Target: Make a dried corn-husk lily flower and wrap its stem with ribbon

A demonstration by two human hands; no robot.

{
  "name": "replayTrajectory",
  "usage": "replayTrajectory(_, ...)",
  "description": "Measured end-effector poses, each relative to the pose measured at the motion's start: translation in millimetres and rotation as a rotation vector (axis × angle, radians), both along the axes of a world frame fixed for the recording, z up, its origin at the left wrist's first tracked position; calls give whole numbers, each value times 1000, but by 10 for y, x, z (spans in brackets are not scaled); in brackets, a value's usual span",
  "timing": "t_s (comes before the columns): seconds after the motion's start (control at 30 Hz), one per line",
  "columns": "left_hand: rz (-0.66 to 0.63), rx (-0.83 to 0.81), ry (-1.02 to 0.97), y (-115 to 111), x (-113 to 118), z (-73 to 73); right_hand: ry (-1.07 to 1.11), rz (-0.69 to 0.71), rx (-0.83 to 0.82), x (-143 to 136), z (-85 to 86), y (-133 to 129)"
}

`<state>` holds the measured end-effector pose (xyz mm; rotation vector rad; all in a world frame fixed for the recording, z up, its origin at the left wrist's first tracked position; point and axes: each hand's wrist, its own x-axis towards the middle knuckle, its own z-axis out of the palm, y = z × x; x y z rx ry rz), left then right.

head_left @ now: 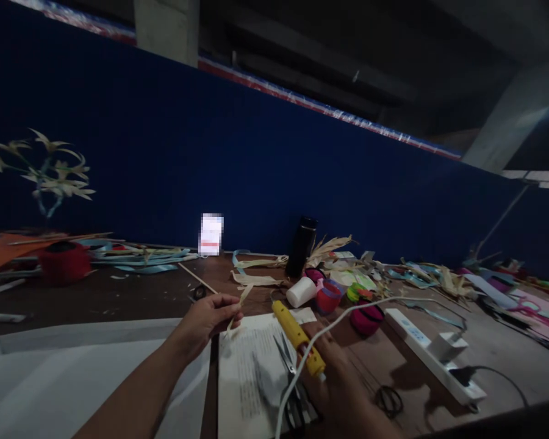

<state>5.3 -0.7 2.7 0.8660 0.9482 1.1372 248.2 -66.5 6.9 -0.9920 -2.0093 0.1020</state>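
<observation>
My left hand (217, 320) pinches a thin pale strip (244, 295) that looks like dry husk, its ends sticking out above and below the fingers. My right hand (333, 356) is closed around a yellow glue gun (295, 332), partly hidden behind it. The gun's rear end, with a clear stick poking out, points down toward me. Below both hands lies a printed sheet (242, 390). On it rest scissors (285, 353) with their blades apart, close to the glue gun. A white cable (338, 320) passes in front of my right hand.
A white power strip (421, 344) with plugs lies at right. Behind the hands are a black bottle (302, 247), a white roll (301, 292) and coloured tape rolls (328, 297). Husks and ribbons litter the back. A lit phone (210, 235) stands against the blue partition (256, 164).
</observation>
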Motion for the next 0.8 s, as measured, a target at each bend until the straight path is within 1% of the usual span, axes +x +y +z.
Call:
replayTrajectory(0.07, 5, -2, 10, -3, 4, -4, 13, 25, -35, -130, 25, -44)
replayTrajectory(0.13, -1, 10, 18, -5, 4, -17, 12, 25, -75, -204, 43, -66)
replayTrajectory(0.27, -24, 44, 20, 1, -9, -57, 11, 34, -69, -254, 32, -66)
replayTrajectory(0.37, -28, 44, 14, 4, -11, -70, -4, -10, -76, -267, 4, -63)
replayTrajectory(0.6, -37, 58, 9, -28, 22, -5, -50, -36, -105, -314, -20, -42)
replayTrajectory(0.8, -44, 74, 11, -45, 21, 36, -50, -26, -88, -341, -29, -10)
